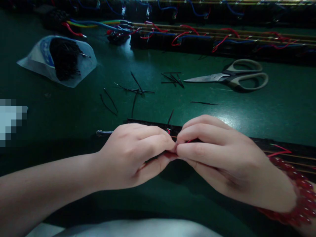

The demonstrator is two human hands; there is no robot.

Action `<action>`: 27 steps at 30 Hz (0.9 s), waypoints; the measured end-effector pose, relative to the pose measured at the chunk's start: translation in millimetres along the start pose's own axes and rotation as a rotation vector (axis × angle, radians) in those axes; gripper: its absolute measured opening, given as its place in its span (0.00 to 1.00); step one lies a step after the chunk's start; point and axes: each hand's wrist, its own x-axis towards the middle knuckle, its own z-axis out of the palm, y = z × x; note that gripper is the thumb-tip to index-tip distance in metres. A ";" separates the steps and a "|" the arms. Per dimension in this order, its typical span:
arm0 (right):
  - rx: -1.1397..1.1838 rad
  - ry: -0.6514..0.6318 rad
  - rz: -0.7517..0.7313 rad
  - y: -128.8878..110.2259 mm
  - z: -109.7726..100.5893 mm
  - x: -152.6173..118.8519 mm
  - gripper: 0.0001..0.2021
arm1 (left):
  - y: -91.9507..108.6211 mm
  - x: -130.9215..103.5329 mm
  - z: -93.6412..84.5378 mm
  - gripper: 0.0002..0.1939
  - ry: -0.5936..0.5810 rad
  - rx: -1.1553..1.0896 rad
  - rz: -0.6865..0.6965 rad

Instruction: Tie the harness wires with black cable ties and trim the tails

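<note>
My left hand (140,144) and my right hand (212,148) meet over a long black strip (256,143) that carries copper-coloured rails and thin wires. Thumb and fingers of both are pinched together, tip to tip, on a thin red wire (189,141). Most of that wire is hidden by the fingers. Just beyond the fingertips a black cable tie (171,117) sticks up from the strip. A loose red wire loop (280,150) rises from the strip to the right of my right hand.
Scissors (225,77) lie on the green table (153,105), near several loose black cable ties (137,91) and cut pieces (174,79). A plastic bag (86,70) of cable ties is at the left. Wired strips (197,39) run along the back.
</note>
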 end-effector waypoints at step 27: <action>0.177 0.001 0.077 -4.6 -2.3 2.5 0.06 | -4.3 -3.9 3.9 0.04 -0.018 0.185 0.081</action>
